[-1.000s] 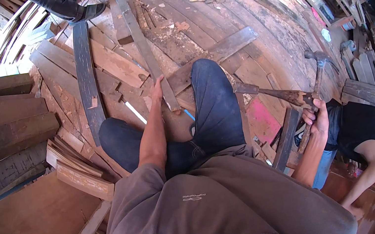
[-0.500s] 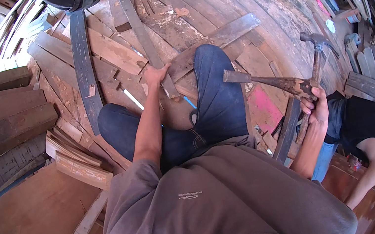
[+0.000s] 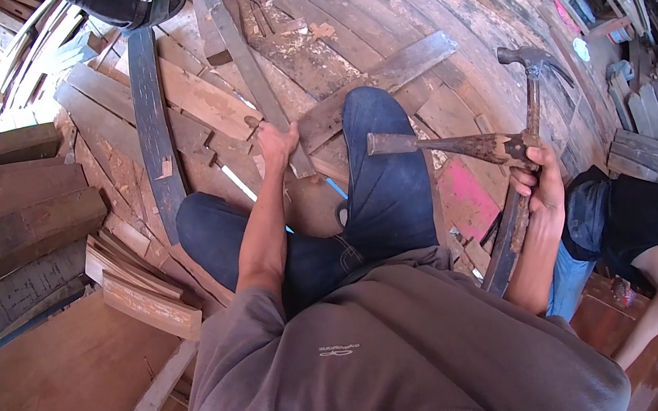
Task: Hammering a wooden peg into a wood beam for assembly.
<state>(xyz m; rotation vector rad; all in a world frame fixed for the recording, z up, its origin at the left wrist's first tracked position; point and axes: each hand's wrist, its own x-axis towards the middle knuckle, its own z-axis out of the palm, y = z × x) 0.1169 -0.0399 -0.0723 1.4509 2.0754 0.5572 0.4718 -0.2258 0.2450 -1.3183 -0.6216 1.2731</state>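
Note:
My left hand (image 3: 277, 142) is closed around the near end of a long narrow wooden board (image 3: 237, 41), which stretches away from me across the floor. In my right hand (image 3: 541, 184), raised beside my right knee, are two tools at once. One is a chisel (image 3: 473, 147) with a dark, worn wooden handle, its wide metal blade pointing left over my knee. The other is a claw hammer (image 3: 531, 73), its head up and away from me. A flat greyish plank (image 3: 402, 69) lies crosswise beyond my right knee, near the board.
Stacked timbers (image 3: 0, 188) line the left side. A dark beam (image 3: 153, 122) runs along the floor beside my left knee. Another person (image 3: 643, 216) bends low at the right, and someone's shoe (image 3: 163, 10) shows at the far left. Wood scraps and a pink-marked board (image 3: 467, 197) lie around.
My right hand has shifted a little left, carrying the chisel and hammer with it. My left hand keeps its hold on the narrow board.

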